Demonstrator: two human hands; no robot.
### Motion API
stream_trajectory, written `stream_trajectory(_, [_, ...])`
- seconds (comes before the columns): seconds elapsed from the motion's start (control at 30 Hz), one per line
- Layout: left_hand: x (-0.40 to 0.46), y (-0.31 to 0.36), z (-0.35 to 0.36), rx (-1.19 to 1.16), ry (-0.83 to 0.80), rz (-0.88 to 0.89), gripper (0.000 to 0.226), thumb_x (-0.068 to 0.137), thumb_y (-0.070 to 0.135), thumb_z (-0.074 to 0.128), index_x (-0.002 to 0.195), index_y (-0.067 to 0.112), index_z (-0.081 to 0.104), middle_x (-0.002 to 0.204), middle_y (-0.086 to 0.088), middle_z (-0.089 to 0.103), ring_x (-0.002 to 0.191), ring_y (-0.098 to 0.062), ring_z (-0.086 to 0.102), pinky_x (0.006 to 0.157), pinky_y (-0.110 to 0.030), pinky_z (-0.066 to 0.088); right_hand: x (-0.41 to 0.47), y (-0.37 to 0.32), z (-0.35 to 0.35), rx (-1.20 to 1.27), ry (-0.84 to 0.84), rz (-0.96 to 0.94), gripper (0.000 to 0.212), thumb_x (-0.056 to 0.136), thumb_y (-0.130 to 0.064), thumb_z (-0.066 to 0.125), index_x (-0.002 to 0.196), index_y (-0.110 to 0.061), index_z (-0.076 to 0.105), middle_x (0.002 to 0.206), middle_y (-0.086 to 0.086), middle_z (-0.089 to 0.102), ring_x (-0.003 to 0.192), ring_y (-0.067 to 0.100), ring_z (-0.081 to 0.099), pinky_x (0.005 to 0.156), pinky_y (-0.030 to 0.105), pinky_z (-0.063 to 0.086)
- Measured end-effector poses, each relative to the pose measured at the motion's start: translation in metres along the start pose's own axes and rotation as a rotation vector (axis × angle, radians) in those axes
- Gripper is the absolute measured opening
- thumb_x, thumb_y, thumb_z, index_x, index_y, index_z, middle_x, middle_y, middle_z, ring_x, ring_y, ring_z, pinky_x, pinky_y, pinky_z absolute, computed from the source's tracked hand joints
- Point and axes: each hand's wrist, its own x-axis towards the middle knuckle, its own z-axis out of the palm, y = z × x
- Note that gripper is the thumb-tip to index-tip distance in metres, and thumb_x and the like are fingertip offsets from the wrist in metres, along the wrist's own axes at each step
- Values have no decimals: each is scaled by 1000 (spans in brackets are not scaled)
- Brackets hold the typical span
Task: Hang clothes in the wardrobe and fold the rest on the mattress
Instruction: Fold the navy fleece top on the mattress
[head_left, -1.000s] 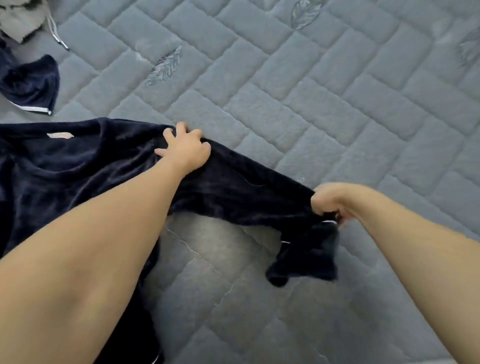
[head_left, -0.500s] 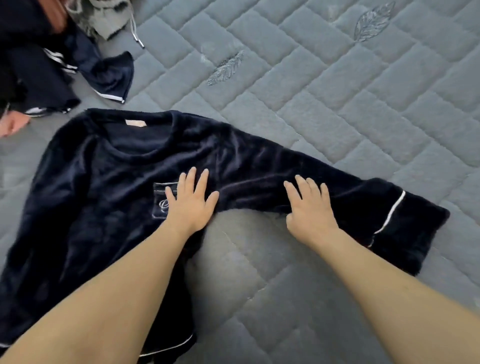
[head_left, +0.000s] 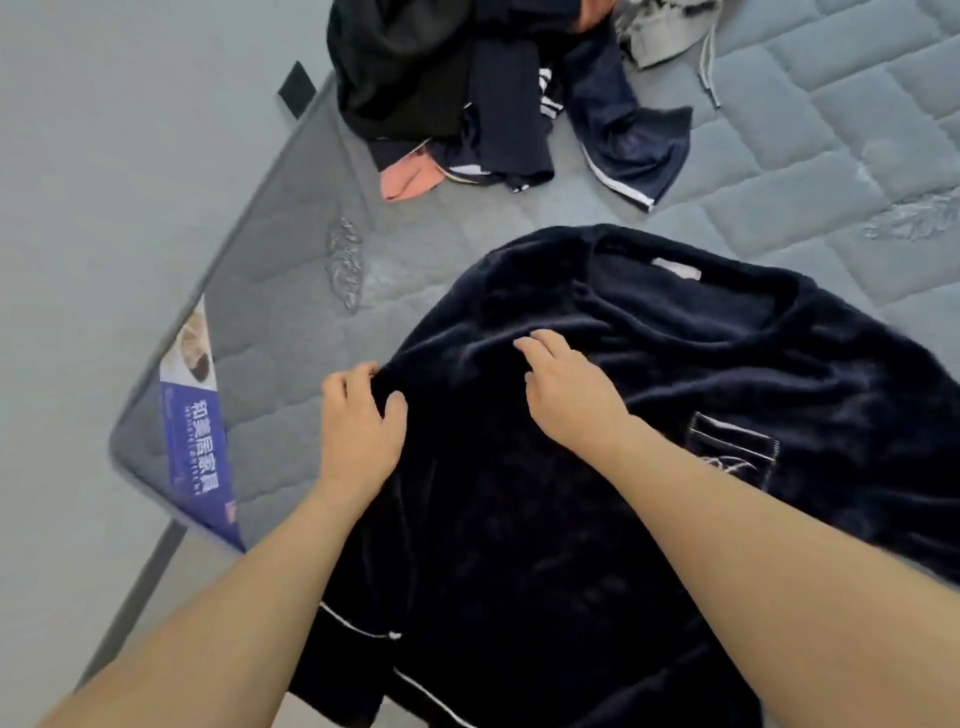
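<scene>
Now a dark navy plush long-sleeved top (head_left: 597, 441) with thin white piping lies spread on the grey quilted mattress (head_left: 831, 130), its round neckline toward the far side and a small label visible inside the collar. A chest pocket with white stitched edges (head_left: 732, 449) shows at the right part of the top. The left hand (head_left: 358, 421) is at the left edge of the garment, near the shoulder; its fingers and thumb are curled on a fold of the plush fabric and pinch it. The right hand (head_left: 566, 387) rests on the upper chest area of the top, palm down; its fingers are loosely bent and close together, and they touch the cloth without grasping it. Both bare forearms reach over the lower part of the garment. Beyond the top, near the far edge of the mattress, lies a heap of dark clothes (head_left: 467, 93) with a salmon-pink piece and a navy piece with white stripes. A blue printed label (head_left: 200, 452) sits at the mattress corner on the left, beside the pale grey floor (head_left: 104, 208).
</scene>
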Motion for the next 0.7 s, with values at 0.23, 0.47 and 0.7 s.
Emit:
stream_trajectory(0.23, [32,-70,-17,-411,-811,-493,49,79,61,64,99,18,75,108,-8,74,103,-28,69,102,-42,49,140,-49,23,-357,56,160,73,88,-13,48,154,-25,20,153,18,26,138,38,25,108,50,25])
stream_trajectory(0.47, [77,-63,-44,-553,-820,-262,45,68,56,80,60,21,52,57,7,55,52,-10,52,55,-26,44,181,-71,2,-744,-341,133,27,86,-16,48,112,-17,55,127,9,55,122,32,43,107,54,21])
stream_trajectory(0.7, [156,-66,-102,-321,-294,-27,39,78,40,74,67,19,42,55,6,45,51,-15,39,57,-33,39,172,-27,-34,-667,-37,101,82,70,-23,68,144,-18,32,128,17,40,122,37,35,109,58,18])
